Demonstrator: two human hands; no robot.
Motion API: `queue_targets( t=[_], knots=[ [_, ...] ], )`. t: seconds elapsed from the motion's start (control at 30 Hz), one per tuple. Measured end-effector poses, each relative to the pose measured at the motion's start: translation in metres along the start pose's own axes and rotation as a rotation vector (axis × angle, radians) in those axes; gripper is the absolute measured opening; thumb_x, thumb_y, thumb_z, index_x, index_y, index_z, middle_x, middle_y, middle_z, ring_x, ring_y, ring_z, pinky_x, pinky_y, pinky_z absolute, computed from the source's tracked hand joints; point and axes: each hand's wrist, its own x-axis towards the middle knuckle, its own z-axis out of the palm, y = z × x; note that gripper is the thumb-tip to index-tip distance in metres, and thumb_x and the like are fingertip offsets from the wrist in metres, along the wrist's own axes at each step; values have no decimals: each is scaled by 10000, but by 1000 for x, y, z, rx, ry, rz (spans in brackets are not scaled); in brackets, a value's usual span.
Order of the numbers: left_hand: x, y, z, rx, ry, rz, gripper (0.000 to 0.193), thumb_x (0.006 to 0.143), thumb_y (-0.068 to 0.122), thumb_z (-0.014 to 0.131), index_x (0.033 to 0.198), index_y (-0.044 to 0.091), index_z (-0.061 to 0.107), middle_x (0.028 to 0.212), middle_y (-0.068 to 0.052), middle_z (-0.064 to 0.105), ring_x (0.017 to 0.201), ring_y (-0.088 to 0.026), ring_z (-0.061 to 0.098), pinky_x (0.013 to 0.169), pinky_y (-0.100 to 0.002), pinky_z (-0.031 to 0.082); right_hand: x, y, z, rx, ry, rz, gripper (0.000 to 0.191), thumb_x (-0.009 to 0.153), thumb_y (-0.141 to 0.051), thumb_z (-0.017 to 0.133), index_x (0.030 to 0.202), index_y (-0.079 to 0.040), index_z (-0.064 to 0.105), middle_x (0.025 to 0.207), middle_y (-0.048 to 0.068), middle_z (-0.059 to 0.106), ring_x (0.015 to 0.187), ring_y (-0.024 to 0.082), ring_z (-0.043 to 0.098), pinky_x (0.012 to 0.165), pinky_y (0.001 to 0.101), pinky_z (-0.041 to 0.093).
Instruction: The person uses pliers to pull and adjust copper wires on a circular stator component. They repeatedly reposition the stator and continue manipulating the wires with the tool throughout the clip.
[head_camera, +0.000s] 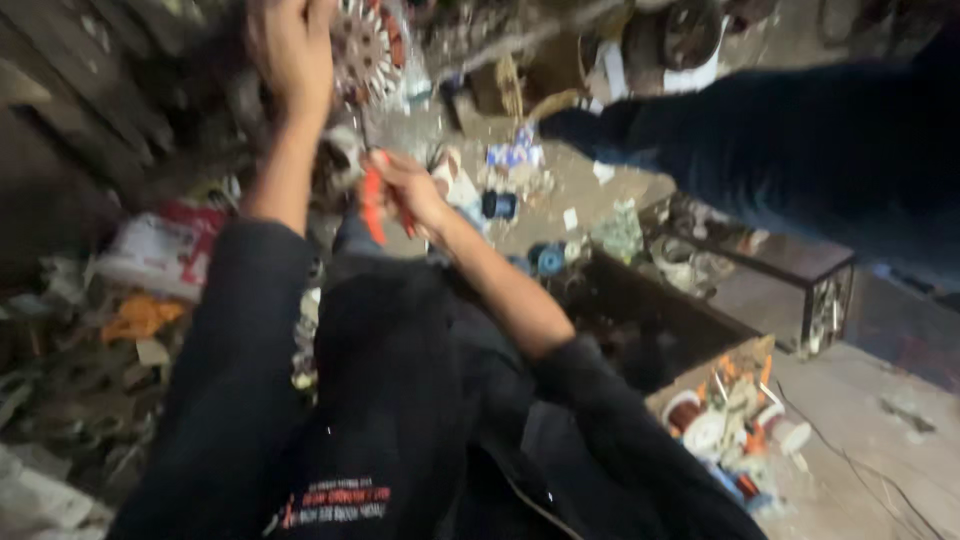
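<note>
The view is blurred and tilted. My left hand (290, 50) reaches up at the top of the frame and grips a round metal motor part with copper windings (368, 48). My right hand (408, 190) is lower, near the middle, shut on a red-handled tool (372, 205) that points toward the metal part. Both my arms wear dark sleeves pushed up to the forearm. What the tool's tip touches is too blurred to tell.
Another person's dark-clothed leg (800, 140) crosses the upper right. A wooden box (735, 410) with small spools and parts sits at lower right. Scraps, paper and packets (160, 250) litter the floor at left. Blue spools (548, 258) lie near the middle.
</note>
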Motion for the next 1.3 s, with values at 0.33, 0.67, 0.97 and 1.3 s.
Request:
queue_targets(
  t=[0.33, 0.67, 0.97, 1.3],
  knots=[
    [-47, 33, -18, -832, 439, -456, 395, 1019, 412, 611, 1125, 51, 732, 1096, -54, 761, 945, -167, 710, 789, -337, 582, -10, -4, 0, -1250, 341, -493, 229, 1065, -296, 535, 1111, -74, 499, 780, 229, 713, 737, 477, 684, 656, 584, 499],
    [-20, 10, -36, -828, 202, -398, 375, 1015, 314, 743, 847, -9, 650, 790, -94, 704, 542, -159, 521, 498, -338, 412, -43, 2, -23, -1224, 232, -399, 217, 1053, -281, 528, 1056, -65, 544, 755, 190, 722, 767, 443, 718, 695, 534, 541],
    [0, 32, -26, -64, -206, 62, 342, 1027, 324, 813, 1264, 86, 750, 1098, -224, 707, 999, -405, 682, 884, -476, 515, -53, -10, -50, -1342, 341, -504, 209, 1026, -281, 555, 1028, -73, 578, 707, 143, 724, 777, 458, 690, 683, 539, 530],
    [-44, 12, -5, -281, 292, -155, 348, 1071, 316, 647, 1234, 15, 707, 1171, -174, 746, 1043, -329, 744, 892, -406, 568, -1, -26, -9, 37, -49, -86, 304, 1129, -330, 491, 1177, -31, 524, 844, 191, 678, 666, 496, 654, 547, 528, 493]
  ],
)
